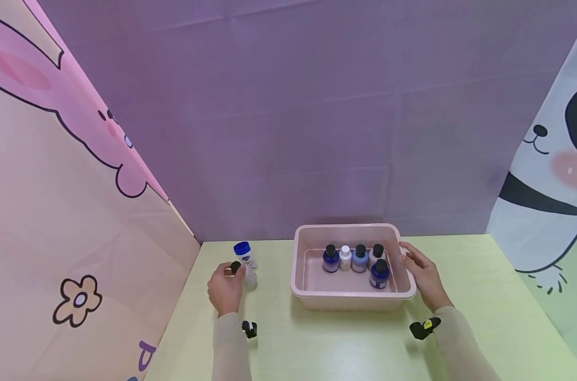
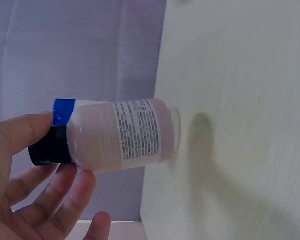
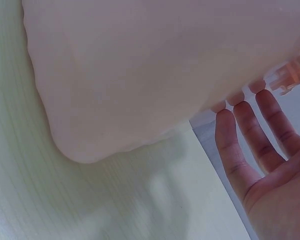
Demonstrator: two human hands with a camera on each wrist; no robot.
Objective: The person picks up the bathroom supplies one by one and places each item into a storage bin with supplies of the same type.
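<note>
Firstly, item one, logged from my remote station: a pale pink bottle (image 1: 250, 279) with a black cap, at the left part of the desk (image 1: 317, 344). It lies to the right of the left hand (image 1: 225, 291), whose thumb and fingers pinch it by the cap. Long axis: near upright, cap up, base toward the desk; I cannot tell whether the base touches. The left hand is much the nearer; the right is well apart, beyond the bin.

Item two: one pink bin (image 1: 355, 303), single compartment, to the right of item one with a gap between. The right hand (image 1: 423, 275) grips nothing that I can make out; its fingers, fairly straight, touch the bin's right side.

Contents, five bottles, all upright. Back row, left to right: dark blue bottle (image 1: 331, 261), small white bottle (image 1: 345, 260), light blue bottle (image 1: 360, 262), pale bottle (image 1: 375, 260). In front of the row's right end: second dark blue bottle (image 1: 378, 278).

Item three: blue-capped bottle (image 1: 247, 258), standing on the desk just behind item one; contact between them, I cannot tell.
</note>
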